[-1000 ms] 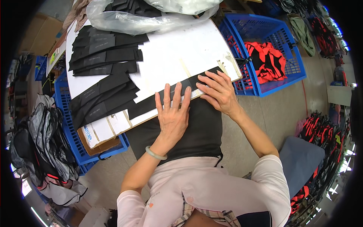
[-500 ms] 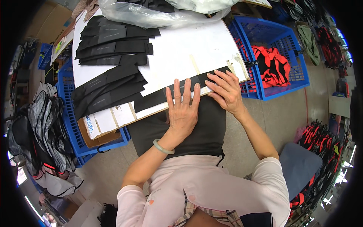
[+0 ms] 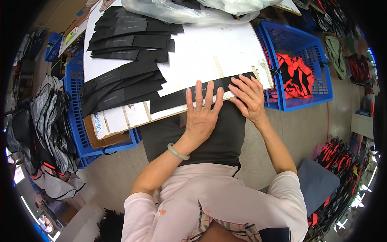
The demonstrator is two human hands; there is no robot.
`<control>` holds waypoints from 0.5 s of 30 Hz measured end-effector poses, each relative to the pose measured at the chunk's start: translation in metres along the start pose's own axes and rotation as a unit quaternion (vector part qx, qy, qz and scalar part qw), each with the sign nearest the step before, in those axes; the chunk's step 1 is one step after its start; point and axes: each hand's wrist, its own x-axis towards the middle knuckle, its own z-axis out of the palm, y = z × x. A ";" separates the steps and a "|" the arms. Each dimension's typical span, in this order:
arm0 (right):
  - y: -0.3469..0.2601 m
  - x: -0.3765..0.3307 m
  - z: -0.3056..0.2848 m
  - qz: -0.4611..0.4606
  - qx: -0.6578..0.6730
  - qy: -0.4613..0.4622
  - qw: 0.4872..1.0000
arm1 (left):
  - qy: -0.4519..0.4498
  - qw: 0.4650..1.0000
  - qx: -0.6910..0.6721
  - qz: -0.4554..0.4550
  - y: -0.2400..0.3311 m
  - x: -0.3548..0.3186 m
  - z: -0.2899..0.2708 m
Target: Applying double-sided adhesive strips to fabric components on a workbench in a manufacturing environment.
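A long black fabric strip (image 3: pixel 171 100) lies flat along the near edge of the white board (image 3: pixel 201 48). My left hand (image 3: pixel 202 117) rests on the strip's middle, its fingers outstretched and slightly apart. Close to the strip's right end, my right hand (image 3: pixel 250 99) lies with spread, slightly bent fingers on the fabric. Neither hand grips anything. Left of my hands, overlapping black strips (image 3: pixel 121 84) with small pale print are fanned out. Behind them lies another layered group of black strips (image 3: pixel 131 40).
Clear plastic sheeting (image 3: pixel 189 16) covers the board's far edge. A blue crate (image 3: pixel 282 103) with red-and-black fabric stands to the right. Another blue crate (image 3: pixel 76 117) sits under the board's left side, near hanging silver-and-black garments (image 3: pixel 44 125). A grey-blue seat-like pad (image 3: pixel 318 187) is at lower right.
The whole view has shifted slightly, so the board appears further right and higher. Both hands still rest on the same strip, with little visible movement along it.
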 end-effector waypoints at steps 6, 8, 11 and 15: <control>0.000 0.000 0.003 -0.006 -0.005 0.007 1.000 | 0.007 1.000 -0.007 0.011 -0.002 -0.001 0.000; 0.000 0.000 0.003 -0.010 -0.011 0.009 1.000 | 0.009 1.000 -0.008 0.009 -0.002 -0.001 0.000; -0.001 0.000 0.001 -0.012 -0.016 0.006 1.000 | 0.011 1.000 -0.005 0.014 -0.002 -0.001 0.000; -0.001 -0.002 0.000 -0.011 -0.018 0.004 1.000 | 0.002 1.000 0.003 0.020 -0.002 -0.001 -0.002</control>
